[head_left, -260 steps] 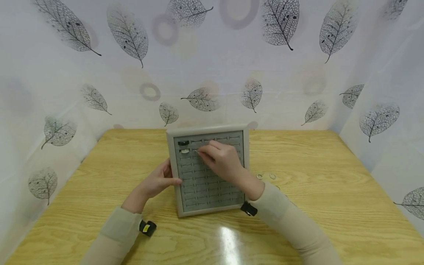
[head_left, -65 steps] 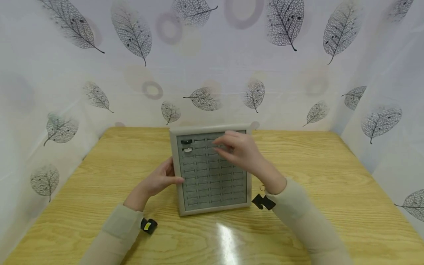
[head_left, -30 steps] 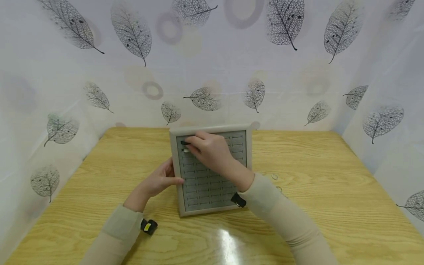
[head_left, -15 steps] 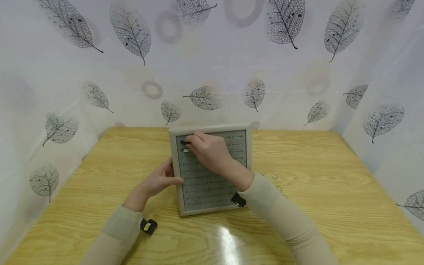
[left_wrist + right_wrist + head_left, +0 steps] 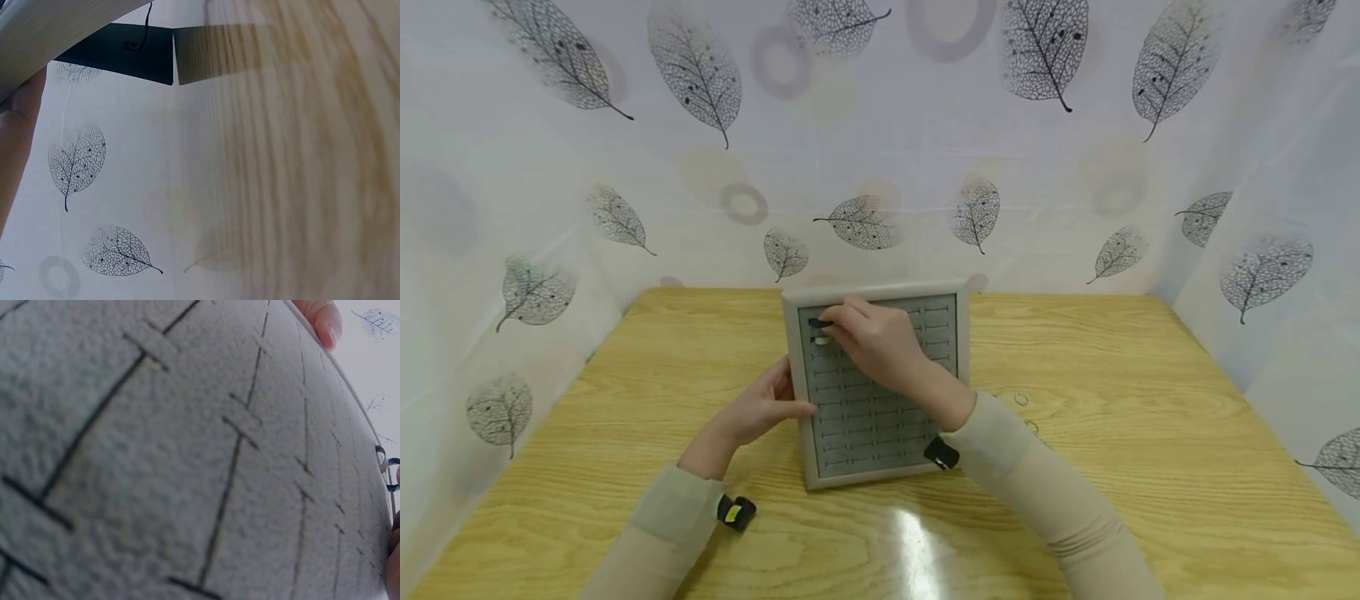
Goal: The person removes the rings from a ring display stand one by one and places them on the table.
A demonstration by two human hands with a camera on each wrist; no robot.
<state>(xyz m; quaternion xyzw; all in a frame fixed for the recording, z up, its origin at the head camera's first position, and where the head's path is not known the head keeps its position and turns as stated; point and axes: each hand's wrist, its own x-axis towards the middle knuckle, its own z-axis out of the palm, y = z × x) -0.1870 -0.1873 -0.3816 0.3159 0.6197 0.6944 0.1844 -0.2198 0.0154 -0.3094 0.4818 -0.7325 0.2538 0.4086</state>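
A grey ring display board [image 5: 857, 425] with a pale frame and rows of slots stands tilted back on the table in the head view. My left hand [image 5: 758, 410] grips its left edge, thumb on the front, other fingers behind. My right hand [image 5: 880, 346] reaches across the board and pinches a black ring [image 5: 817, 323] at the top-left slot; the fingertips partly cover it. Just below, a silver ring [image 5: 820, 340] sits in the second slot. In the right wrist view, the dark ring [image 5: 392, 476] shows beside the fingers at the right edge.
Two thin rings [image 5: 1021, 399] [image 5: 1032, 427] lie on the wooden table [image 5: 1112, 375], right of the board, near my right sleeve. Behind the board, the left wrist view shows a dark support flap [image 5: 134, 53]. A leaf-print curtain [image 5: 880, 167] surrounds the table.
My right hand has moved from the second and third columns left to the black ring, then stays there with small finger movements. The left hand and the board have hardly moved.
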